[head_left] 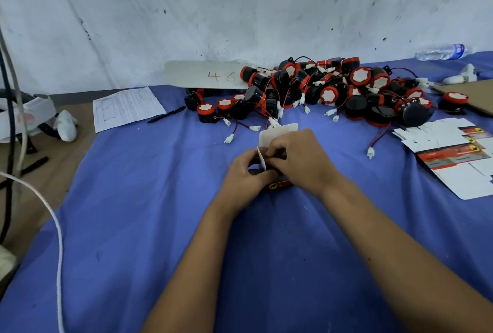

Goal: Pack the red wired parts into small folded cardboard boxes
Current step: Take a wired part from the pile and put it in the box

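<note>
A small cardboard box (277, 133) stands at the middle of the blue cloth, its white top flap raised and a red printed side showing low down. My left hand (246, 173) grips the box from the left, fingers curled at a side flap. My right hand (298, 159) holds it from the right, fingertips pinching at the opening. What lies inside the box is hidden by my hands. Behind it lies a big pile of red-and-black wired parts (333, 89) with white connectors. Flat unfolded boxes (453, 151) are stacked at the right.
A printed sheet (125, 107) and a black pen (166, 114) lie at the left on the blue cloth (160, 212). A white card marked 46 (205, 75) leans by the wall. A water bottle (442, 52) lies far right. Cables (57, 239) hang at the left edge.
</note>
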Motion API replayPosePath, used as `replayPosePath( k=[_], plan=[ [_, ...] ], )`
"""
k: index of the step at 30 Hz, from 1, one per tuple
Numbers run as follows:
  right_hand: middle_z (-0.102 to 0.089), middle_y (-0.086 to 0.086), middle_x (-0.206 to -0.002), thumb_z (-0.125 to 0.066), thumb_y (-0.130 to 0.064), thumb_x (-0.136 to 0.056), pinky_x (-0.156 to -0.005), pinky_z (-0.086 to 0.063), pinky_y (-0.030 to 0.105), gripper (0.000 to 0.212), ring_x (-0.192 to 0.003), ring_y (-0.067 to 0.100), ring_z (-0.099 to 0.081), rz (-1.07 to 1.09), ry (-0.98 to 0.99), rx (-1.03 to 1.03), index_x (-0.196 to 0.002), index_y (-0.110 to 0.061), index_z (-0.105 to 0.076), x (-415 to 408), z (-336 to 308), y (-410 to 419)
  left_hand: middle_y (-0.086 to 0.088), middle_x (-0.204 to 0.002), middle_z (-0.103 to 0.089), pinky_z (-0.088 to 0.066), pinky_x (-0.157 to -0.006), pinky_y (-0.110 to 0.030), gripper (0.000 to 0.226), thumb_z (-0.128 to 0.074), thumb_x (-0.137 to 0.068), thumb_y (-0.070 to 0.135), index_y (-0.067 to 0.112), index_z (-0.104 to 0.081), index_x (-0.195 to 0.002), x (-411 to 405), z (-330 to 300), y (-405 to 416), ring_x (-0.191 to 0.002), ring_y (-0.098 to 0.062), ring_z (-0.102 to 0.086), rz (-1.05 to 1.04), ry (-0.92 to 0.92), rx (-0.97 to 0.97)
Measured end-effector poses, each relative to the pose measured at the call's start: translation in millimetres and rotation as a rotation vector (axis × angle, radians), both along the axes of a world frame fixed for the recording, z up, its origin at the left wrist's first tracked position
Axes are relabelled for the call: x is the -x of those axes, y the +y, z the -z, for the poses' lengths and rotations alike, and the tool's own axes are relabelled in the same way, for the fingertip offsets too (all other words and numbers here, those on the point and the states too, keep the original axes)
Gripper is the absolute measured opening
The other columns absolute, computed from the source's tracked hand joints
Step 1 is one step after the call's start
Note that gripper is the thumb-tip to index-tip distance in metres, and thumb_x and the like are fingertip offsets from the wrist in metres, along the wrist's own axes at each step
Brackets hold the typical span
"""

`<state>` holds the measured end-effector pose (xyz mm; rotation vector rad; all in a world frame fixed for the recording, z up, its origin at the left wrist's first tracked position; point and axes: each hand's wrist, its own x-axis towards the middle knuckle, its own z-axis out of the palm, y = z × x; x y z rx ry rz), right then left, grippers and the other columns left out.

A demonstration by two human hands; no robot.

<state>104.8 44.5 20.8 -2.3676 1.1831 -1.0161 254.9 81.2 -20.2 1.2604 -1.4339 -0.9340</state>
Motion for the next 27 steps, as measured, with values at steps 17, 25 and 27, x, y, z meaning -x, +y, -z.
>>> replayPosePath(
  k=[17,25,27],
  plan=[
    [-0.049,0.005,-0.090,-0.053,-0.019,-0.095,-0.092,-0.041,0.037,0.032,-0.102,0.024,-0.045,-0.067,0.477,-0.091,-0.070,-0.020,-0.072,-0.2,-8.6,8.0,-0.016,-0.108,-0.074,-0.061,-0.083,-0.037,0.047,-0.075,-0.079,-0.015,0.006,-0.069,-0.121,-6.2,1.2,-0.2,-0.084,-0.019,-0.067,0.101,0.038,0.009],
    [-0.049,0.000,-0.091,-0.060,-0.018,-0.092,-0.082,-0.043,0.033,0.024,-0.097,0.017,-0.046,-0.129,0.508,-0.085,-0.079,-0.020,-0.080,5.5,-12.8,8.7,-0.009,-0.107,-0.074,-0.055,-0.073,-0.020,0.050,-0.076,-0.078,-0.017,0.004,-0.068,-0.123,-8.5,1.9,-1.1,-0.076,-0.007,-0.069,0.131,0.053,-0.005],
    [-0.054,0.000,-0.090,-0.064,-0.017,-0.090,-0.075,-0.046,0.035,0.020,-0.088,0.016,-0.051,-0.142,0.452,-0.051,-0.079,-0.020,-0.080,7.8,-12.9,10.6,-0.011,-0.109,-0.075,-0.055,-0.073,-0.020,0.050,-0.077,-0.078,-0.016,0.005,-0.068,-0.122,-9.5,2.2,-1.6,-0.076,-0.007,-0.069,0.131,0.057,-0.008]
  ],
)
